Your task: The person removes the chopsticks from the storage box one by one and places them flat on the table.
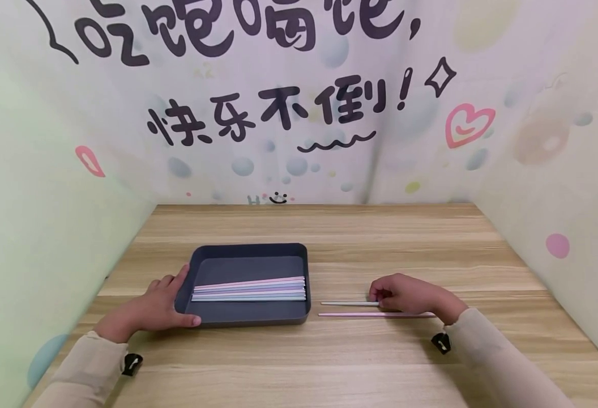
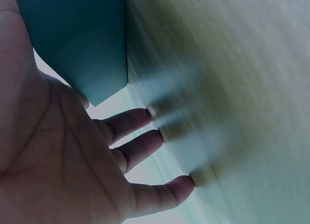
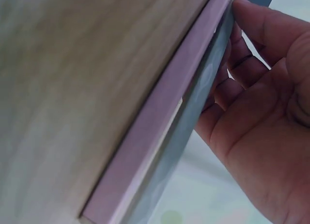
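A dark grey rectangular tray (image 1: 253,323) holds several pastel chopsticks (image 1: 248,289), lying side by side near its front. My left hand (image 1: 156,306) is spread at the tray's left end, index finger by the far corner and thumb along the front wall. In the left wrist view, the other fingers (image 2: 140,146) reach down to the tabletop beside the tray wall (image 2: 77,40). To the tray's right, my right hand (image 1: 406,293) pinches a pale green chopstick (image 1: 347,304) between thumb and fingers. A pink chopstick (image 1: 350,314) lies parallel on the table in front of it.
The wood-grain table (image 1: 299,368) is bounded by a printed back wall (image 1: 299,170) and side walls at left and right. Small black clips (image 1: 132,364) hang at both sleeve cuffs.
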Action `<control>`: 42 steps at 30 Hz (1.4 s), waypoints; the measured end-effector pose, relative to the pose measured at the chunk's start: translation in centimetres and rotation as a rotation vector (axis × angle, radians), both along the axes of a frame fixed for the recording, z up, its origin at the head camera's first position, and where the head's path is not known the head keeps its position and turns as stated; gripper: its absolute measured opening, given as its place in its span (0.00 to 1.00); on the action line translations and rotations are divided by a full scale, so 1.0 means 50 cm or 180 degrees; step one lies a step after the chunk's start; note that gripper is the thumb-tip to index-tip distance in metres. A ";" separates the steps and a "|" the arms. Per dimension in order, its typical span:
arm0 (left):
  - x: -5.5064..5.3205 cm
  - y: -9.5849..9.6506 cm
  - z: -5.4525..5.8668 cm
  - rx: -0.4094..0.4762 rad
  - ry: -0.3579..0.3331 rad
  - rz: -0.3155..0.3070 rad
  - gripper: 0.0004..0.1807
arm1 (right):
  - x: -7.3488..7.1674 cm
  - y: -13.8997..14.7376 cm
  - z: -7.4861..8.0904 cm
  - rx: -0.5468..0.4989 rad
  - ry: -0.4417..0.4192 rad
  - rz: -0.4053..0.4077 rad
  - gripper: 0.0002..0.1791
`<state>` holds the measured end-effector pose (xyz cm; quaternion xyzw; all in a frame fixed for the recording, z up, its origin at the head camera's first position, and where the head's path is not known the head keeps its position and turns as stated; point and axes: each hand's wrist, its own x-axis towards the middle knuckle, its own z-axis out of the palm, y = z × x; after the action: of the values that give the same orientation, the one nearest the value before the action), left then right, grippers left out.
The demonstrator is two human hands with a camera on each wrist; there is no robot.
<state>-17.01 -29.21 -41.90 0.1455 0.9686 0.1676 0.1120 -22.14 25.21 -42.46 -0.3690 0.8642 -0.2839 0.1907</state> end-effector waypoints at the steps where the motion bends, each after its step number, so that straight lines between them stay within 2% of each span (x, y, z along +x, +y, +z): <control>1: 0.000 0.000 0.000 0.0005 0.0001 -0.0002 0.71 | 0.000 -0.001 0.000 0.0003 -0.0004 -0.0003 0.12; 8: 0.002 0.000 0.002 0.0046 -0.0033 0.0017 0.71 | -0.005 -0.004 0.000 0.0066 -0.0055 -0.0040 0.12; 14: 0.003 0.000 0.001 0.0072 0.0039 -0.0009 0.70 | -0.008 -0.003 0.001 0.0073 -0.0111 -0.0045 0.12; 26: 0.004 0.000 -0.001 0.0088 0.0067 -0.0017 0.70 | -0.013 -0.009 0.004 0.0234 -0.0015 0.0005 0.11; 42: 0.004 -0.005 -0.004 0.0066 0.0053 0.0011 0.70 | -0.016 -0.023 0.007 0.0244 0.0075 0.0091 0.13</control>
<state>-16.79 -29.44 -42.09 0.1464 0.9679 0.1766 0.1022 -22.96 24.08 -42.09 -0.3771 0.8713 -0.2434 0.1986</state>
